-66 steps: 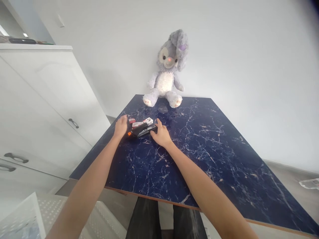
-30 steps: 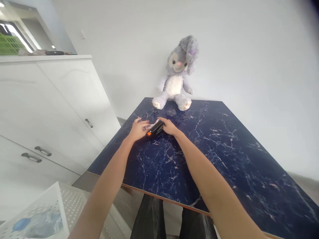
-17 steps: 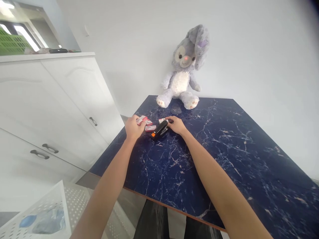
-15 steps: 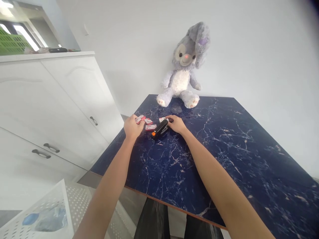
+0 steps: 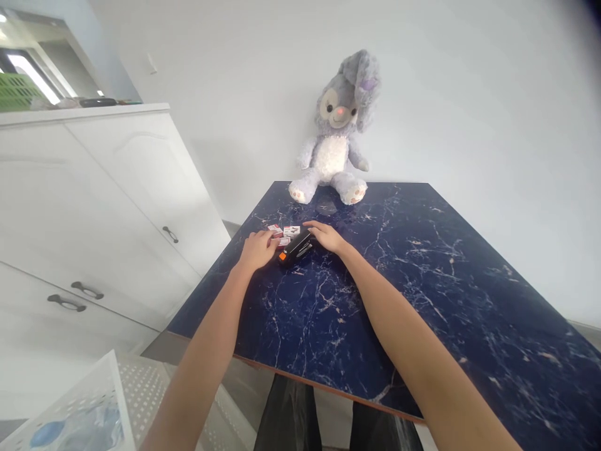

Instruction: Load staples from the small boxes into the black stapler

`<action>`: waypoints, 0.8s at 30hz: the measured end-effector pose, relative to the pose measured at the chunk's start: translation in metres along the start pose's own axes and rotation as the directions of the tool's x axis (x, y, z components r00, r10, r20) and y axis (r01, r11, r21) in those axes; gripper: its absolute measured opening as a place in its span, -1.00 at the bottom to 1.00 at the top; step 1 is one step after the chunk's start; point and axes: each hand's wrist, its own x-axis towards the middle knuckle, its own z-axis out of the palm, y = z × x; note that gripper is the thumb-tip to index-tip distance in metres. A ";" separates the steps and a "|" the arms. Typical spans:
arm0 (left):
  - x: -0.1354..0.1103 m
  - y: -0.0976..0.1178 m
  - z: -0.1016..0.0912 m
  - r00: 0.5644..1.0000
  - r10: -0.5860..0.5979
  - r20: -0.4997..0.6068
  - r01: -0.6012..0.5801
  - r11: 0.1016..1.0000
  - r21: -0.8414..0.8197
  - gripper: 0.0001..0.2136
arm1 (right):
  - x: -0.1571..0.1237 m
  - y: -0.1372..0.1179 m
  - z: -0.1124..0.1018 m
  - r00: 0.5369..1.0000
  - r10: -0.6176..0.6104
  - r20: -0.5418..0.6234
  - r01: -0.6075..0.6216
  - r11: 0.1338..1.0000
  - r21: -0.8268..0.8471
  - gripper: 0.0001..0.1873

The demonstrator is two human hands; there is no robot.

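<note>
Several small red-and-white boxes, likely staple boxes, lie bunched on the blue marbled table. My left hand (image 5: 260, 249) rests at their left side, its fingertips touching the near box (image 5: 284, 241); the fingers look loosely spread rather than gripping. Behind it are another box (image 5: 275, 230) and a whiter one (image 5: 292, 230). A black stapler (image 5: 297, 246) with an orange end lies slantwise just in front of the boxes. My right hand (image 5: 327, 237) is at the stapler's far end, index finger stretched out and thumb beside the stapler. Whether that thumb touches it I cannot tell.
A grey plush rabbit (image 5: 332, 150) sits at the back of the table (image 5: 357, 300) against the wall. White cabinets (image 5: 126, 181) stand to the left. Below them, at lower left, is a white perforated basket (image 5: 124, 394) with bluish plastic inside.
The box my left hand held has come down beside the others. The box near my right hand has shifted left, so the boxes sit closer together. The view has turned slightly.
</note>
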 end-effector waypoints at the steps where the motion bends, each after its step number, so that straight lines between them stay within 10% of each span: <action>1: 0.002 0.000 0.004 1.000 -0.006 0.025 0.005 1.000 0.015 -0.59 | 0.000 0.000 0.000 1.000 0.005 -0.010 -0.005 0.999 0.032 -0.61; 8: 0.011 -0.005 0.012 1.000 -0.014 -0.008 0.014 0.997 -0.072 -0.60 | -0.005 -0.005 0.001 0.998 -0.046 -0.032 0.049 0.995 0.087 -0.52; 19: 0.012 0.009 0.018 0.980 0.049 -0.192 -0.100 0.959 -0.266 -0.65 | 0.007 0.003 0.007 0.953 0.218 -0.209 -0.160 0.951 0.264 -0.22; 24: 0.016 0.007 0.018 0.996 0.075 -0.044 -0.084 0.965 -0.247 -0.62 | 0.011 -0.009 0.016 0.984 0.170 -0.045 -0.155 0.960 0.235 -0.29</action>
